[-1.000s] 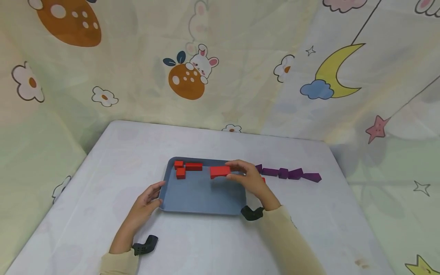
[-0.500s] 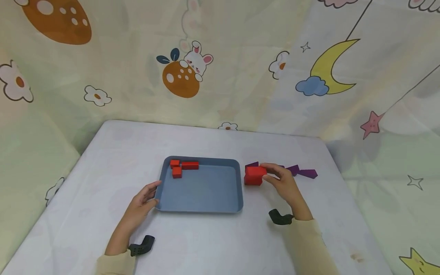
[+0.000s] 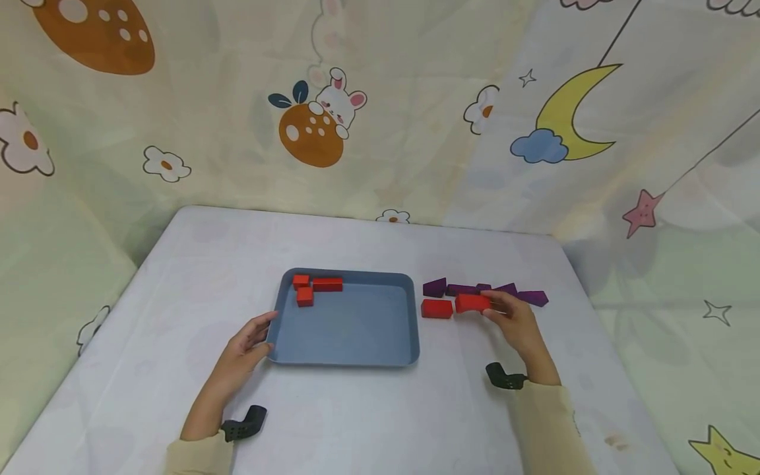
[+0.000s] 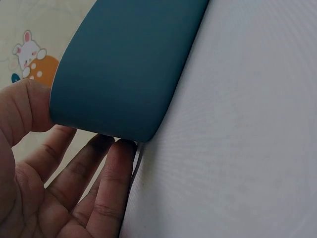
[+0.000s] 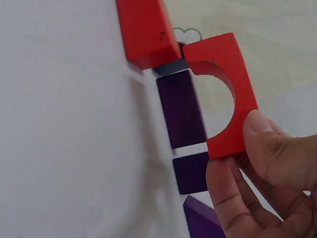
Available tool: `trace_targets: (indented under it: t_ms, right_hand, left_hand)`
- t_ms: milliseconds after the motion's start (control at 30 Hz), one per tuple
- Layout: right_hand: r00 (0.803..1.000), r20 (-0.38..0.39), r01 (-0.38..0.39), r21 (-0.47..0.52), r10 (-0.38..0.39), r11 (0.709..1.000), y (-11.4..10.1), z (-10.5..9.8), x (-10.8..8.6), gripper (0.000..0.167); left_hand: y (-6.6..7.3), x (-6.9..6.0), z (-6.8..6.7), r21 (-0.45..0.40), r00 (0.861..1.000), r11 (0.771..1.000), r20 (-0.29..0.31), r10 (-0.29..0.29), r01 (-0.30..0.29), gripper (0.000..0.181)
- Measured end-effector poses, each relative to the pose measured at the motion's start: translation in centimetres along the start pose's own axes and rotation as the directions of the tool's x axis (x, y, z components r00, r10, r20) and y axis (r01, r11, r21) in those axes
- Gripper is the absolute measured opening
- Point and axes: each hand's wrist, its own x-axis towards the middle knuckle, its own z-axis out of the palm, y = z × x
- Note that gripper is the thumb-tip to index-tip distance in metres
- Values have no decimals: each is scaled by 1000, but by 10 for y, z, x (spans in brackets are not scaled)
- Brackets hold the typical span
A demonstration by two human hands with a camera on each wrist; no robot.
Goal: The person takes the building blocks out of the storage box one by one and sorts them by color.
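Note:
My right hand [image 3: 518, 326] pinches a red arch block [image 3: 472, 303] by one end, between thumb and fingers. The right wrist view shows the half-round cutout of that arch block [image 5: 232, 89]. Just left of it, a red rectangular block [image 3: 437, 309] lies on the table beside the tray. With thumb and fingertips, my left hand [image 3: 240, 356] touches the left edge of the blue-grey tray [image 3: 344, 336]. In the left wrist view the fingertips meet the outer wall of the tray [image 4: 119, 74]. Two small red blocks [image 3: 305, 297] and a longer red block [image 3: 328, 284] sit in the tray's far left corner.
Behind the red blocks runs a row of several purple blocks [image 3: 435, 287], partly hidden by my right hand. A white cloth covers the table [image 3: 356, 422]. Patterned fabric [image 3: 415, 132] hangs behind it and at the sides.
My right hand has carried the red arch block from above the tray out to the right, past the red rectangular block. The left hand stays at the tray's edge. The head view has shifted slightly.

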Motion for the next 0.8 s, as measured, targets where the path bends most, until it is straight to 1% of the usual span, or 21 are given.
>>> trace_targets:
  t_ms: [267, 467, 567, 633, 700, 800]
  right_hand:
    - [997, 37, -60, -31, 62, 998, 10, 7, 1, 42]
    - [996, 44, -69, -57, 71, 996, 12, 12, 0, 44]
    - [999, 29, -42, -93, 45, 995, 8, 11, -2, 45]
    - [1000, 6, -11, -123, 11, 992, 3, 10, -4, 46]
    - [999, -19, 27, -149, -30, 988, -5, 9, -6, 44]
    - [993, -62, 89, -152, -100, 984, -18, 10, -7, 41]
  left_hand:
    - [0, 1, 1, 8, 1000, 1000, -7, 3, -3, 59]
    - [0, 1, 1, 3, 1000, 1000, -5, 8, -8, 59]
    - [-1, 2, 1, -4, 1000, 1000, -2, 14, -14, 59]
    - [-1, 2, 0, -6, 1000, 1000, -3, 17, -17, 59]
    - [-1, 2, 0, -8, 1000, 1000, -4, 19, -19, 59]
    - [-1, 1, 0, -9, 1000, 1000, -3, 20, -20, 59]
